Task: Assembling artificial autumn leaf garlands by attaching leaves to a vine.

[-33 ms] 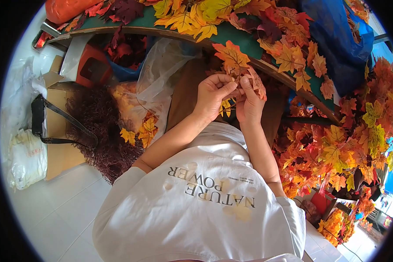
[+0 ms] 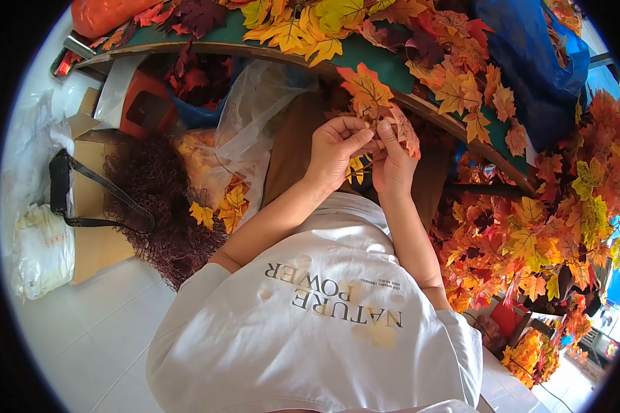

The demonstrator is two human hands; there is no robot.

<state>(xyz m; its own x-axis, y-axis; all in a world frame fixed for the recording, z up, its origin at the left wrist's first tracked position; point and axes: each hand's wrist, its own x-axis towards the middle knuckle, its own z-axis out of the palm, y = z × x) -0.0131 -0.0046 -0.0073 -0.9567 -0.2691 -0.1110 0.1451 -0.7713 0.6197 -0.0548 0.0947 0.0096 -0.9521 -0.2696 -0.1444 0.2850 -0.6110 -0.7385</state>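
Observation:
Both hands meet just short of the table edge, over my lap. Thumb and fingertips of my left hand (image 2: 337, 150) pinch the stem area of an artificial maple leaf spray (image 2: 367, 93). My right hand (image 2: 395, 157) is closed on the same spray from the other side, its thumb pointing up beside the left fingertips. One large orange leaf rises above the hands, and a paler reddish leaf hangs behind the right fingers. Below the fingers a small yellow leaf (image 2: 356, 169) shows between the hands. The exact spot being pinched is mostly hidden by the fingertips.
A curved green table (image 2: 234, 38) carries heaps of yellow, red and orange leaves. Blue plastic (image 2: 523, 76) covers its right end. Leaf garlands (image 2: 523, 234) crowd the right side. At left are a cardboard box (image 2: 93, 186), dark wiry tangled stems (image 2: 162, 199) and clear plastic bags (image 2: 258, 96).

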